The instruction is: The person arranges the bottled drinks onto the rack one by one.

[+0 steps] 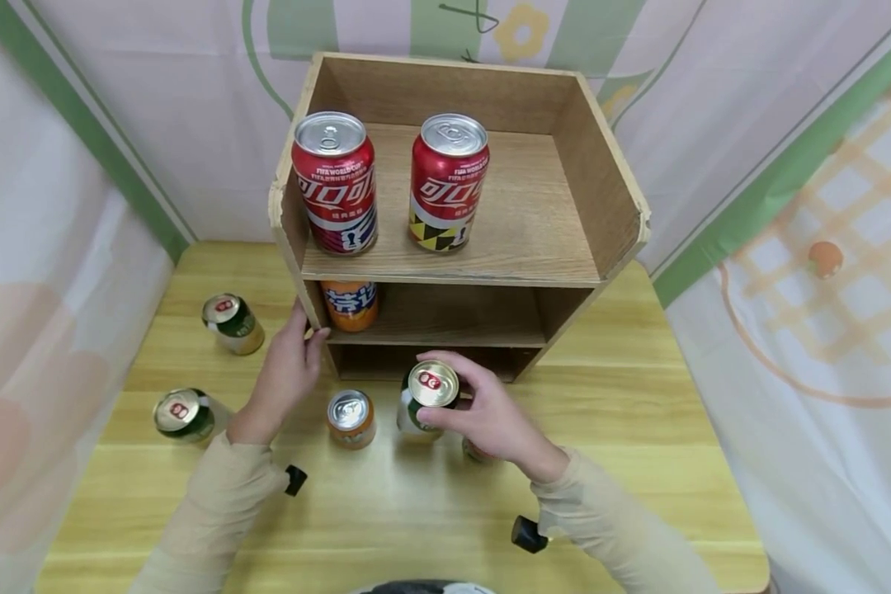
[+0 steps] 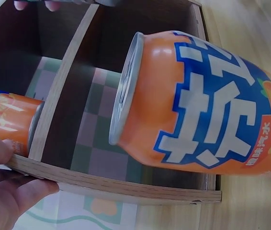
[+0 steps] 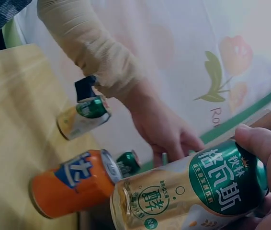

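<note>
My right hand (image 1: 501,417) grips a green and gold can (image 1: 432,386) by its upper part, in front of the wooden shelf (image 1: 445,271). That can's green label and gold base fill the front of the right wrist view. My left hand (image 1: 285,371) pinches the front edge of the shelf's left side panel, thumb inside and fingers outside in the left wrist view. Right beside the thumb, an orange can (image 2: 18,115) stands on the middle level. Another orange can (image 1: 351,421) stands on the table between my hands, large in the left wrist view.
Two red cola cans, one at the left (image 1: 337,186) and one near the middle (image 1: 449,186), stand on the top level. Left of my left arm are two green and gold cans (image 1: 233,323) (image 1: 186,415). Another can (image 1: 478,451) is mostly hidden under my right hand.
</note>
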The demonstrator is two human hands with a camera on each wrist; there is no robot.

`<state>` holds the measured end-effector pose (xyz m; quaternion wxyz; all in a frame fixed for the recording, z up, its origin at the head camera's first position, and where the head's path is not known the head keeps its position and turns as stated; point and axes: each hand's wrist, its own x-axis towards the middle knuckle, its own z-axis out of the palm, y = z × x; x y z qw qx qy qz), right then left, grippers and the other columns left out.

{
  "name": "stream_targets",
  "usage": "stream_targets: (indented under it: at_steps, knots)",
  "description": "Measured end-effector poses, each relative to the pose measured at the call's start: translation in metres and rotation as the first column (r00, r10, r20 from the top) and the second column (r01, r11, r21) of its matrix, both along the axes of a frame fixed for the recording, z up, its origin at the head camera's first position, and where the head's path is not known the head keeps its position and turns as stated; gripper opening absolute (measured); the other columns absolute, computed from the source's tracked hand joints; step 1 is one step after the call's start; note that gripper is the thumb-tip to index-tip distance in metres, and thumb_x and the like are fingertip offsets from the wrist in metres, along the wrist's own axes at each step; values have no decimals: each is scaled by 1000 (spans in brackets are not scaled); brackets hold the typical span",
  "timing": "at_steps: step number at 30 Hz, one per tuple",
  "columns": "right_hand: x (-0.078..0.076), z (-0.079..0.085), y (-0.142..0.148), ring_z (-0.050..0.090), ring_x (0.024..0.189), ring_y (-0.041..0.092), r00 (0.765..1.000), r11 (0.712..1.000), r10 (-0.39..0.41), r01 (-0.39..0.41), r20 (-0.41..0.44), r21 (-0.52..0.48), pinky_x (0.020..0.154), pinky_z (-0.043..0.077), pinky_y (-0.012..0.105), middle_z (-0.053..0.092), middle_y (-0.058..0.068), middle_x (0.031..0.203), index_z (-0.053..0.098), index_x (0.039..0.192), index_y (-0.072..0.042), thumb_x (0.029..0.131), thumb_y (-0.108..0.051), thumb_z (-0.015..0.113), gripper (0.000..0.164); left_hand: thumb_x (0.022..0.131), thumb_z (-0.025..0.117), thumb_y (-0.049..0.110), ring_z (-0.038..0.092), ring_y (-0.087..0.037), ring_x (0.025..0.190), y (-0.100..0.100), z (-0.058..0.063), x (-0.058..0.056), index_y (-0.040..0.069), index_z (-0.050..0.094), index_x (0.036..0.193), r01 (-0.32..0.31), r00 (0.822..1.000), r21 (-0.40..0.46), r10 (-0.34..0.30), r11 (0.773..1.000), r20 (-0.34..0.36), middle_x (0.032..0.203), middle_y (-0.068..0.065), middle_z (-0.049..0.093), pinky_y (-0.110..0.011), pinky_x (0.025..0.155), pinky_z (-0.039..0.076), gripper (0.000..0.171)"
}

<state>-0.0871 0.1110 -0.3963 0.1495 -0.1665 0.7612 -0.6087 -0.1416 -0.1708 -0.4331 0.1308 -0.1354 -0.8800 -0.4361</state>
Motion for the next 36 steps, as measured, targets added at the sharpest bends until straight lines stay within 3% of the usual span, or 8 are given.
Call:
stream_targets:
  at_steps: [13, 22, 31, 36]
  knots:
    - [-9, -29, -23, 63, 113, 23, 993, 984, -108, 113, -42, 135, 98, 53, 44, 66, 8, 127, 56, 142, -10, 87, -16, 83, 62, 104, 52, 1, 59, -49, 118, 1, 2, 1, -4, 32, 152, 5, 999, 11, -6, 1000, 31, 138, -36, 53, -59, 91, 56, 52]
    - [-20, -53, -43, 63, 112, 24, 974, 965, -187, 207, -131, 160, 99, 53, 44, 68, 9, 124, 57, 141, -7, 85, -18, 85, 64, 105, 51, 1, 58, -50, 121, 1, 3, 2, -4, 31, 153, 3, 999, 11, -3, 1000, 38, 140, -36, 52, -59, 94, 55, 52]
    - [-25, -63, -57, 63, 115, 27, 970, 958, -220, 235, -106, 166, 104, 50, 44, 67, 11, 125, 54, 144, -6, 87, -26, 84, 68, 105, 50, 1, 63, -48, 110, 2, 2, 3, -3, 32, 151, 0, 998, 11, -1, 1000, 55, 138, -37, 53, -57, 83, 59, 50]
    - [-28, -71, -62, 62, 118, 27, 958, 950, -259, 276, -122, 145, 107, 49, 44, 67, 11, 126, 55, 142, -6, 85, -27, 85, 68, 105, 49, 0, 60, -50, 118, 2, 1, 3, -3, 32, 151, 5, 999, 17, -6, 1000, 47, 138, -37, 53, -59, 88, 58, 49]
